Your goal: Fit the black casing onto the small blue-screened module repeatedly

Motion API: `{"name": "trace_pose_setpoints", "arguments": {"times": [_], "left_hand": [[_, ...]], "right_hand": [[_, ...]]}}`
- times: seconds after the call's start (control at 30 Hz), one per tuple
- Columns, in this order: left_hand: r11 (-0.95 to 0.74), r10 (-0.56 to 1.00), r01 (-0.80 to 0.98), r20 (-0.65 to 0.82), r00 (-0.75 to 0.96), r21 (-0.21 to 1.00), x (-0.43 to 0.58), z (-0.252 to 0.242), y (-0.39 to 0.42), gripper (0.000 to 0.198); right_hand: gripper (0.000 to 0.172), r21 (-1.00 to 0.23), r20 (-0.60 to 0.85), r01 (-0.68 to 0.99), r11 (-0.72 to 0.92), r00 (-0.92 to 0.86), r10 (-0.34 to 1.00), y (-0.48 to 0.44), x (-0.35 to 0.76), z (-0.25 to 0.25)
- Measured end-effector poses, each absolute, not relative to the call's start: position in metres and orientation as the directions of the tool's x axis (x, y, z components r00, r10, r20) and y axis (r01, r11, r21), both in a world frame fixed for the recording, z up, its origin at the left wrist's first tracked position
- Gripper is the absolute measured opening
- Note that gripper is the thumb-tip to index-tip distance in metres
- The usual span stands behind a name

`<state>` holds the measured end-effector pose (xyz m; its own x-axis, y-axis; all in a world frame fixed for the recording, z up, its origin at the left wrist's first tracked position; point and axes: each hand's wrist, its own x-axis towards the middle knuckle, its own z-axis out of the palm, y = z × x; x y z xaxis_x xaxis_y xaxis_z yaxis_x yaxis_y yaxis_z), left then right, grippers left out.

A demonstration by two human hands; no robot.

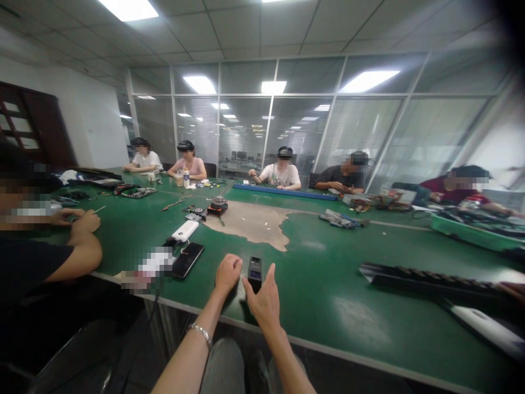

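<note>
A small black box-shaped device with a little screen [255, 269] stands upright on the green table, directly in front of me; it looks like a compact camera. My right hand [264, 301] is just behind it, thumb and fingers spread to either side, and I see no firm grip on it. To the left of the device rests my left hand [228, 275], its fingers curled in; whatever they may hold is hidden. A black phone [188, 260] lies to the left of my left hand, and a white power bank [185, 231] with a cable lies beyond the phone.
On the green table [320, 306] lie a torn brown sheet [250, 221], grey gloves [339, 219] and a long black channel [426, 282] at right. A green tray [471, 232] holds dark parts. Several people sit around the table; one person's arm [82, 254] is close on my left.
</note>
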<state>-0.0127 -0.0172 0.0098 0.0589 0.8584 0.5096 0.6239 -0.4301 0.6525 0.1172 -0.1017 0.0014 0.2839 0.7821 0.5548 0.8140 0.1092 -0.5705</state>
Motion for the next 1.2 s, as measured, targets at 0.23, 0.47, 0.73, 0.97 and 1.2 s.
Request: {"name": "trace_pose_setpoints", "arguments": {"times": [0.23,0.47,0.73,0.97,1.2], "left_hand": [[-0.454,0.834,0.594,0.551,0.022,0.664,-0.014,0.006,-0.019,0.016],[-0.484,0.843,0.534,0.533,0.072,0.693,-0.016,0.006,-0.019,0.014],[-0.572,0.819,0.326,0.509,0.265,0.752,-0.036,-0.005,-0.041,0.040],[-0.473,0.878,0.278,0.473,0.072,0.836,-0.042,-0.007,-0.051,0.037],[-0.532,0.842,0.451,0.502,0.195,0.717,-0.036,-0.004,-0.059,0.041]], "right_hand": [[0.095,-0.561,0.541,0.821,0.105,0.268,0.797,-0.102,0.119,-0.002],[0.092,-0.526,0.537,0.847,0.082,0.256,0.803,-0.107,0.118,0.002],[0.091,-0.494,0.556,0.866,0.082,0.242,0.795,-0.109,0.118,0.004],[0.092,-0.500,0.548,0.863,0.071,0.251,0.798,-0.111,0.118,0.002],[0.087,-0.545,0.531,0.835,0.066,0.284,0.798,-0.112,0.120,0.001]]}}
